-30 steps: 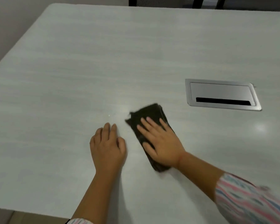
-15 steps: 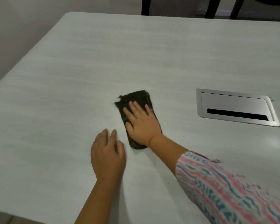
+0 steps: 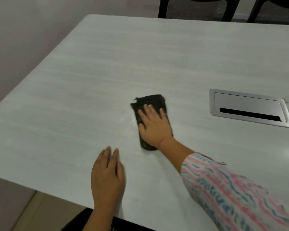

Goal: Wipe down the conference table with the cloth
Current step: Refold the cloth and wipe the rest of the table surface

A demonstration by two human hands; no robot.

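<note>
Two hands on the conference table [image 3: 107, 72], both flat. My right hand [image 3: 154, 125] lies palm down on the cloth [image 3: 151, 99], fingers [image 3: 147, 108] straight and slightly spread, pressing it onto the tabletop, not curled round it. The cloth is dark, folded into a long narrow pad, lying near the middle of the visible tabletop. Its far end sticks out past my fingertips and its near end shows just under my wrist. My left hand [image 3: 107, 177] rests palm down on the table close to the near edge, fingers straight and held together, holding nothing, apart from the cloth and to its near left. Patterned sleeve [image 3: 232, 189], pink, blue and white stripes, covers my right forearm. A silver cable hatch [image 3: 250, 108] with a dark slot is set flush in the table to the right of the cloth, well apart from it. Dark chair legs [image 3: 163, 7] stand past the far edge.
</note>
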